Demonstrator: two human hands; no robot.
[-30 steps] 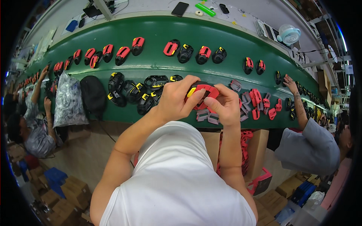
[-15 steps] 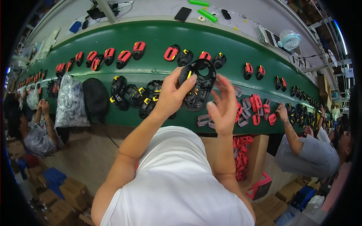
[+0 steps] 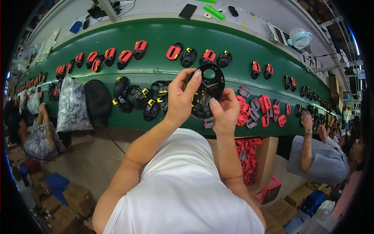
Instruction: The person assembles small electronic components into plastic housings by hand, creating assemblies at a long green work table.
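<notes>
A black plastic housing with a round hole near its far end is held up above the green work surface, its moulded inner side toward me. My left hand grips its left side, thumb laid over the upper part. On the lower right edge, my right hand is closed, with the thumb on the inner face and the fingers curled behind. The yellow piece on the housing is hidden under my left thumb or turned away. Left of my hands lie several black housings with yellow clips; to the right are loose red frames and grey frames.
Rows of red-and-black assemblies line the green belt. A filled plastic bag and a black rounded object stand at left. Below the edge sits a carton of red parts. Co-workers sit at both sides, one with a raised hand.
My right hand, spread beside the housing before, has closed onto its lower right edge. My left thumb has moved higher on it. The right co-worker's hand has left the red frames.
</notes>
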